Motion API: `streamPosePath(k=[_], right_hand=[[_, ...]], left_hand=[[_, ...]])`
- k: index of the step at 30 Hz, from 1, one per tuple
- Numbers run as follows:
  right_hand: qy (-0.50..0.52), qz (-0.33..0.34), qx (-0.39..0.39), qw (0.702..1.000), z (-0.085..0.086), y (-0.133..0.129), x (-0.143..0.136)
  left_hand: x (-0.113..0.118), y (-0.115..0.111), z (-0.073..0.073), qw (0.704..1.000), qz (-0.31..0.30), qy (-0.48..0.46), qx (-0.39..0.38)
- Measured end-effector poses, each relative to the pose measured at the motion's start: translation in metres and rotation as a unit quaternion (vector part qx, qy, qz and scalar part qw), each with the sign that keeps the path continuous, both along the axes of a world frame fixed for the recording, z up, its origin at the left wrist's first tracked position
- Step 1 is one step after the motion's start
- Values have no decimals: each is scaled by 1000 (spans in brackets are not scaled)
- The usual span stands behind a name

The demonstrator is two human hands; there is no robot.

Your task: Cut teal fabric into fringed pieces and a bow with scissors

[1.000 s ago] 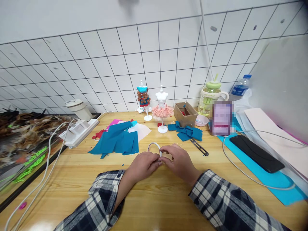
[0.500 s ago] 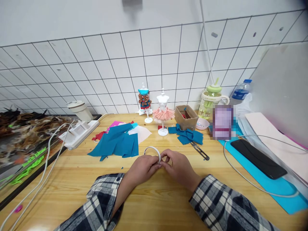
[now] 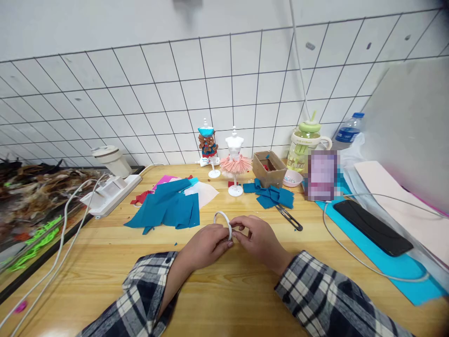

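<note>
A narrow white roll of tape [image 3: 225, 218] stands on edge between my hands over the middle of the table. My left hand [image 3: 206, 245] is closed around its lower part, with the thumb near the bottom. On the other side my right hand [image 3: 257, 241] pinches at the ring's right edge with thumb and index finger. What lies between those fingertips is too small to make out. Beyond the hands are teal cloth pieces [image 3: 168, 206] on the left and a crumpled teal strip [image 3: 277, 196] on the right, with black thread snips [image 3: 290, 219] beside it.
Two small dress forms [image 3: 234, 145] [image 3: 207, 140] stand at the back by a cardboard box [image 3: 269, 169] and a pink bowl [image 3: 293, 178]. On the right are a propped phone [image 3: 322, 175], a black case [image 3: 373, 228] and a bottle [image 3: 349, 128]. A power strip [image 3: 111, 194] lies left.
The tape roll has turned a little, so its ring looks narrower. Both hands stay close together on it. The whole view has shifted slightly.
</note>
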State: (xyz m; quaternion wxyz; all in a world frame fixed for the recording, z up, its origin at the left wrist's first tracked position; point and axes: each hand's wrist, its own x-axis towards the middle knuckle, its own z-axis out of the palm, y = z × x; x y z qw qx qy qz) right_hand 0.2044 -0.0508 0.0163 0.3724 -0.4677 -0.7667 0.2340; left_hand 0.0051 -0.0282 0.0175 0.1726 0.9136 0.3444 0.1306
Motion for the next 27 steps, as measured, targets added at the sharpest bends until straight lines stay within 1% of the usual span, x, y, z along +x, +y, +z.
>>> streamPosePath(k=[2,6,14,20,24,27], right_hand=[[10,-1,1,1000,-2,0,0],[25,-6,5,1000,-4,0,0],[-14,10,3,1000,-4,-1,0],[-16,1,8,1000,-5,-2,0],[-49,7,20,999,-7,0,0],[-68,7,12,998,-8,1,1]], left_hand=[[0,1,-2,1000,0,14,-10],[-1,2,-4,1000,-10,19,1],[-3,4,-8,1000,-14,14,-3],[-1,5,-11,1000,-11,9,6],[-2,6,-13,1000,-12,13,19],[-2,7,-14,1000,-17,10,22]])
